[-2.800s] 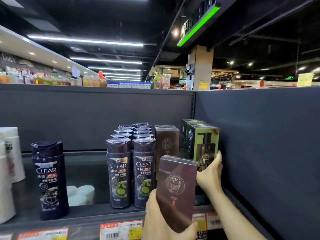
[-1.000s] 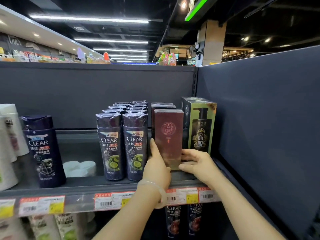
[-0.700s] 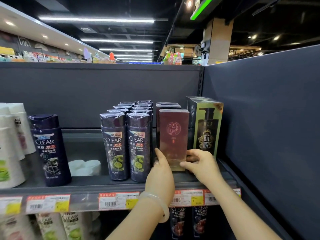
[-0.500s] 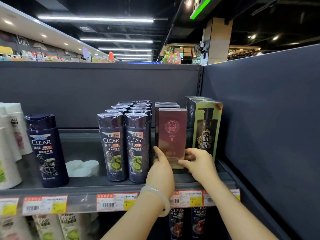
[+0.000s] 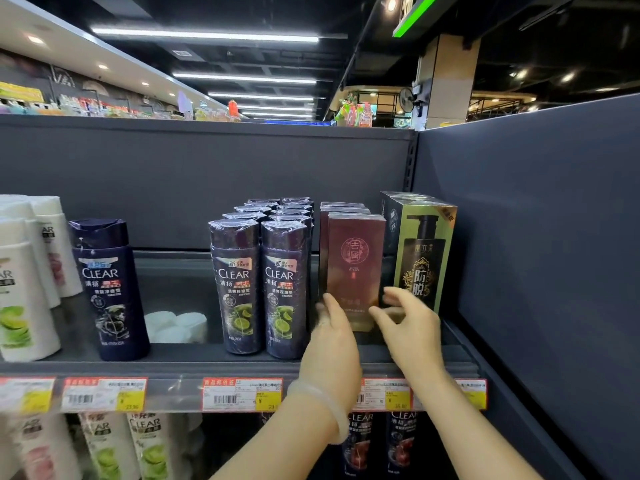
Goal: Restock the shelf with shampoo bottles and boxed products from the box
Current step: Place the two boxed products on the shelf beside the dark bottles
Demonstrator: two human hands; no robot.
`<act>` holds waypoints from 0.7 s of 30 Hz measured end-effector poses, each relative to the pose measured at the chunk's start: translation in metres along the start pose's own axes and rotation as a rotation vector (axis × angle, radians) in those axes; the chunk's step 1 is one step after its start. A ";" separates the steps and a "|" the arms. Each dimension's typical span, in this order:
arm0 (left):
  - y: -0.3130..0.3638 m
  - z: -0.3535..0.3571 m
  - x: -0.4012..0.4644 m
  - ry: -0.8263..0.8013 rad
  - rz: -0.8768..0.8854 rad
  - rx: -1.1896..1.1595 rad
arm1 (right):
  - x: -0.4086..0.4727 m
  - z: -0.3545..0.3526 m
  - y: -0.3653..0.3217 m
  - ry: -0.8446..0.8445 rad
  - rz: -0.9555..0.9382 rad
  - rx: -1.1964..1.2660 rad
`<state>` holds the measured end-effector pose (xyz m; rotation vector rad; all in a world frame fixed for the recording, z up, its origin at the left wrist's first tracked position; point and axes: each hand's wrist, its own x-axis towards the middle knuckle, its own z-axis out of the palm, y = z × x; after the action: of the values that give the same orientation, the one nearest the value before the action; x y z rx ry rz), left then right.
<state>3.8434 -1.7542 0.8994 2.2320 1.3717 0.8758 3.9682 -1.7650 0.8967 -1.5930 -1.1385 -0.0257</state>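
Observation:
A maroon box (image 5: 355, 261) stands upright on the top shelf (image 5: 207, 365), at the front of a row of the same boxes. It is wedged between wrapped dark CLEAR shampoo bottles (image 5: 259, 285) and a green-and-black boxed pump bottle (image 5: 420, 258). My left hand (image 5: 332, 341) holds the maroon box's lower left edge, thumb up along its side. My right hand (image 5: 410, 327) hovers at the box's lower right corner with its fingers spread and blurred, gripping nothing. The supply box is out of sight.
A single dark CLEAR bottle (image 5: 109, 289) and white bottles (image 5: 24, 282) stand to the left, with white caps (image 5: 175, 325) lying between. A grey side panel (image 5: 536, 271) closes off the shelf's right end. Price tags (image 5: 242, 394) line the edge, with more bottles on the shelf below.
The maroon box went from held in the air to standing in its row. In the last half second my right hand let go of its right edge and spread its fingers.

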 end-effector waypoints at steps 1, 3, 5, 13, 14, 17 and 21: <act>-0.002 -0.004 -0.012 0.047 0.077 -0.011 | -0.005 -0.001 -0.002 0.065 -0.077 0.043; -0.016 -0.013 -0.034 0.206 0.312 -0.028 | -0.016 0.000 -0.009 0.081 -0.204 0.102; -0.040 -0.021 -0.047 0.368 0.360 -0.054 | -0.024 0.006 -0.021 -0.083 -0.246 0.133; -0.102 -0.070 -0.029 0.607 -0.097 -0.357 | -0.037 0.046 -0.052 -0.519 -0.046 -0.061; -0.106 -0.075 -0.023 0.536 -0.128 -0.384 | -0.036 0.049 -0.053 -0.525 -0.032 -0.047; -0.112 -0.088 -0.007 0.322 -0.139 -0.377 | -0.031 0.053 -0.054 -0.517 0.003 0.006; -0.120 -0.093 0.005 0.219 -0.085 -0.367 | -0.029 0.051 -0.053 -0.523 0.031 0.068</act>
<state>3.7029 -1.6959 0.8969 1.8316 1.2636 1.2582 3.8906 -1.7490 0.9006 -1.6009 -1.4926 0.4699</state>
